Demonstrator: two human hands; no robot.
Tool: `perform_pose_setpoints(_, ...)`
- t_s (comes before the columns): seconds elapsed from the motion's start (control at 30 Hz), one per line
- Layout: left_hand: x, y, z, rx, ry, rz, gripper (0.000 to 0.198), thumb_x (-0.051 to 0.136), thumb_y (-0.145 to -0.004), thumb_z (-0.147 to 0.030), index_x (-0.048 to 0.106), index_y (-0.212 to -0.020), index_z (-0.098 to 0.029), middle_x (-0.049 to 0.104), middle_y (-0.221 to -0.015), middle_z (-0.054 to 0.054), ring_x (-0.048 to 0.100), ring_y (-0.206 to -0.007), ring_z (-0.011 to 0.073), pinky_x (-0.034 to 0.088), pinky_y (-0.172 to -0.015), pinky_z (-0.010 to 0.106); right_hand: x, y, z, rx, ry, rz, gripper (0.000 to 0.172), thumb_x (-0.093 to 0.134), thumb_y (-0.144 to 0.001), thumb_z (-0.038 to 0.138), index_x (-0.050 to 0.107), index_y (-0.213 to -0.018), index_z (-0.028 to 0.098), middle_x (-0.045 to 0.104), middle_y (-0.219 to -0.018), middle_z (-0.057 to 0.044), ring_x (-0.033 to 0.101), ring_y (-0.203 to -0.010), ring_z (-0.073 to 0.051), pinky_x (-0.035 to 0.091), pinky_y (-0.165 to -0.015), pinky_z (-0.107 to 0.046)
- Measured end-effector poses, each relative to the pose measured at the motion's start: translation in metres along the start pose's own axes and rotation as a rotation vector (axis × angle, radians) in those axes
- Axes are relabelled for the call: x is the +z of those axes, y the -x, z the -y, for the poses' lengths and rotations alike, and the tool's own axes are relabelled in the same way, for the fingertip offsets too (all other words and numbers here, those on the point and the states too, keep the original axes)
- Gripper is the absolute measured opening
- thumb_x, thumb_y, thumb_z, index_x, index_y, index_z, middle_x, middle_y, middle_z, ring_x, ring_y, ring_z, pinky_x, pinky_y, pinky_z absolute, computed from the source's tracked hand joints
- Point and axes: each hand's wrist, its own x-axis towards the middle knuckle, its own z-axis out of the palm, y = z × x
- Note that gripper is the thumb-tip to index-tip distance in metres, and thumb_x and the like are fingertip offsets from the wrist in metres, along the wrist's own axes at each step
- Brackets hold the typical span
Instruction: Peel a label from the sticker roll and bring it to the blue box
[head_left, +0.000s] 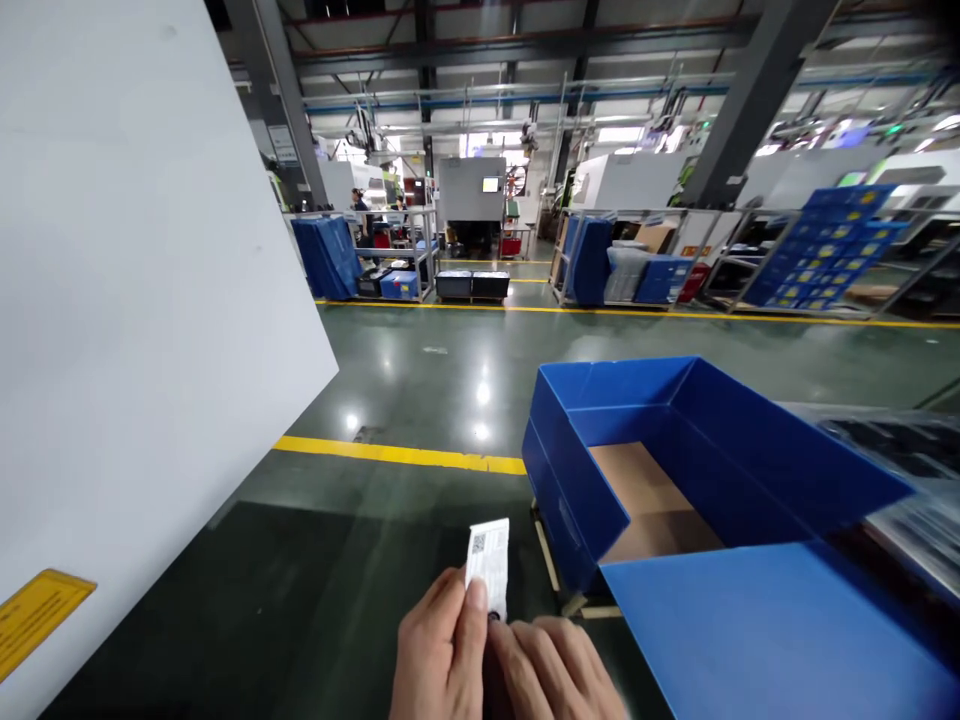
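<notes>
At 9 o'clock stands a big white panel [135, 300]. Your left hand [439, 650] pinches a small white label [489, 563] at 6 o'clock, fingers tight on its lower edge. Your right hand [559, 670] touches it just below, fingers curled; I cannot tell if they grip. At 3 o'clock sits the open blue box [675, 460]. The label could bend or slip if your pinch loosens.

left hand [442, 655], right hand [559, 670], fingers pinched together

Paper label [489, 562] matt; blue plastic crate [720, 450] smooth; floor [450, 370] glossy.
</notes>
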Motion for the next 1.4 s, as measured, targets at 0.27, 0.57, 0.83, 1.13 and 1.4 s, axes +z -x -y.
perform_pose_setpoints(0.27, 0.001, -0.113, 0.058, -0.206, -0.159, 0.12, 0.039, 0.039, -0.093, -0.046, 0.044, -0.065, -0.02, 0.047, -0.062, -0.003, 0.046, -0.059, 0.0115, 0.037, -0.057, 0.02, 0.092, -0.01, -0.073, 0.15, -0.319, 0.18, 0.017, 0.059, -0.084, 0.015, 0.061, -0.101, 0.017, 0.067, -0.077, -0.003, 0.057, -0.066, -0.016, 0.045, -0.056, -0.028)
perform_pose_setpoints(0.57, 0.007, -0.202, 0.089, -0.421, -0.159, 0.851, 0.036, 0.041, -0.091, -0.04, 0.047, -0.063, -0.018, 0.05, -0.065, -0.004, 0.048, -0.063, 0.0117, 0.031, -0.057, 0.022, 0.136, -0.038, -0.137, 1.127, -0.993, 0.75, 0.018, 0.068, -0.079, 0.034, 0.068, -0.09, 0.02, 0.064, -0.081, -0.001, 0.058, -0.073, -0.015, 0.044, -0.065, -0.024)
perform_pose_setpoints(0.83, 0.037, -0.275, 0.126, -0.59, 0.177, 1.044, 0.025, 0.056, -0.069, -0.013, 0.063, -0.092, -0.018, 0.06, -0.075, -0.003, 0.054, -0.072, 0.0135, 0.038, -0.065, 0.023, 0.156, -0.033, -0.141, 1.641, -0.755, 0.351, 0.034, 0.068, -0.076, 0.048, 0.061, -0.073, 0.014, 0.051, -0.064, 0.002, 0.044, -0.061, -0.012, 0.036, -0.057, -0.023)
perform_pose_setpoints(1.13, 0.031, -0.341, 0.147, -0.476, 0.34, 1.242, 0.022, 0.056, -0.074, -0.019, 0.062, -0.094, -0.015, 0.063, -0.079, 0.001, 0.057, -0.074, 0.0151, 0.044, -0.066, 0.025, 0.197, -0.066, -0.109, 1.749, -0.497, -0.037, 0.038, 0.067, -0.075, 0.051, 0.057, -0.071, 0.014, 0.048, -0.062, 0.002, 0.039, -0.059, -0.011, 0.033, -0.055, -0.023)
perform_pose_setpoints(1.4, 0.02, -0.392, 0.162, -0.029, -0.097, 1.306, 0.012, 0.051, -0.065, -0.013, 0.063, -0.066, -0.018, 0.058, -0.059, -0.004, 0.055, -0.061, 0.0127, 0.039, -0.06, 0.021, 0.222, -0.088, -0.117, 1.532, -0.533, 0.226, 0.014, 0.063, -0.076, 0.029, 0.067, -0.084, 0.018, 0.062, -0.073, 0.001, 0.053, -0.068, -0.014, 0.039, -0.062, -0.022)
